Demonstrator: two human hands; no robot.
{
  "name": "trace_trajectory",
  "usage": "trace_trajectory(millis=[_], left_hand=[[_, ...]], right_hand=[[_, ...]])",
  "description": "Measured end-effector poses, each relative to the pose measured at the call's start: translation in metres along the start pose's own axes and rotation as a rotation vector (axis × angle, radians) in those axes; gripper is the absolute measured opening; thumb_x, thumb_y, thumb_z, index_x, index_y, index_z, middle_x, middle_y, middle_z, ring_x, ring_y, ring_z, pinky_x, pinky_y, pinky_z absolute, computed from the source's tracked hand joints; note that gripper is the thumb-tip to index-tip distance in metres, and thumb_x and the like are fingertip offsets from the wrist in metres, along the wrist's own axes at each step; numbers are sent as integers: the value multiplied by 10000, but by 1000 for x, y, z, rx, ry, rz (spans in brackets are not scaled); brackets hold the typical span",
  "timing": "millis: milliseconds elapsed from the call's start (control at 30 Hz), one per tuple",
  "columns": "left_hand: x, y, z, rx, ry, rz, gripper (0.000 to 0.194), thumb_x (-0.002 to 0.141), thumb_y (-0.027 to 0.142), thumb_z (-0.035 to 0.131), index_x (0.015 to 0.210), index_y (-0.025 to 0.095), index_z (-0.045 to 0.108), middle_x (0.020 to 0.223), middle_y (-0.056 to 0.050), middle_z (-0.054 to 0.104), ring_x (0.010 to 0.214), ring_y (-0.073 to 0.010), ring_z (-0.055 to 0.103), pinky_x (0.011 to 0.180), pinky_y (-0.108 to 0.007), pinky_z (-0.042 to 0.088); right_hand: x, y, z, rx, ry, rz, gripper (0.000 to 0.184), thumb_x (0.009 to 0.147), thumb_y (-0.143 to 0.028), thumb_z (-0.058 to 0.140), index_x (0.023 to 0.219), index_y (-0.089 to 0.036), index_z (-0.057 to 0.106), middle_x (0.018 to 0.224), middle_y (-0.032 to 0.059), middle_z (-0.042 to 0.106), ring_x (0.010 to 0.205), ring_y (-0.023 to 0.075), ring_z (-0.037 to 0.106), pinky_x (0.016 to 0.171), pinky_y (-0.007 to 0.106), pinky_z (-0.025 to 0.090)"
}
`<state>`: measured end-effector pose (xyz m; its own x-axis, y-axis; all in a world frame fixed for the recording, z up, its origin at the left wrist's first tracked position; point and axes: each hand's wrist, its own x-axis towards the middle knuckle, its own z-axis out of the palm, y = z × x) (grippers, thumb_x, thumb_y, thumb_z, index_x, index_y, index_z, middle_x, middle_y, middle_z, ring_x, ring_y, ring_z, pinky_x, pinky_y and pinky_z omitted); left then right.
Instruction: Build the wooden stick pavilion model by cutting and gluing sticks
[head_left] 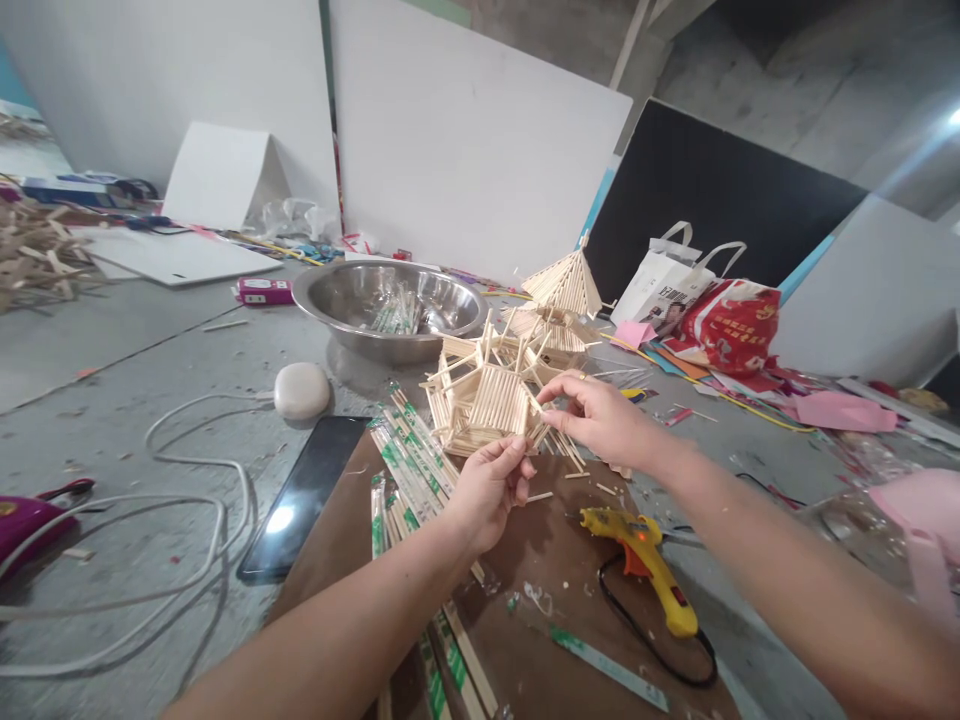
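A small model built of wooden sticks (495, 400), with a panel of close-set sticks and several sticks poking up, stands at the middle of the view. My left hand (491, 490) is closed, thumb and fingers pinched on the model's near lower edge. At the model's right side my right hand (592, 415) is also closed, its thumb and forefinger pinching the end of a stick there. A yellow glue gun (637, 560) lies on the brown board (540, 560) below my right hand. Wrapped chopsticks (409, 455) lie left of the model.
Behind stand a steel basin (390, 310) with wrapped bundles inside and a cone-shaped stick roof (566, 280). A phone (307, 500), a white charger (301, 390) and its looping cable (225, 510) lie at left. Bags (731, 320) and paper scraps are at right.
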<state>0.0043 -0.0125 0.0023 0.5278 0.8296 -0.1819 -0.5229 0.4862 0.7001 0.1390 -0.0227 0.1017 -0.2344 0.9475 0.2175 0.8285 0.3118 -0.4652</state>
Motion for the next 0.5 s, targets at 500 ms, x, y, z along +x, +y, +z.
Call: trace_trajectory(millis=[500], left_hand=[[5,4,-1,-37,4,-92,148,690,272,582,682,132,534,458,55,498,324,-21,404,349,-129,298]], right_hand=[[0,5,7,-119,29,-64,158,746,-216,465,885,-192,536,893,15,541,618,84,481,617,239,382]])
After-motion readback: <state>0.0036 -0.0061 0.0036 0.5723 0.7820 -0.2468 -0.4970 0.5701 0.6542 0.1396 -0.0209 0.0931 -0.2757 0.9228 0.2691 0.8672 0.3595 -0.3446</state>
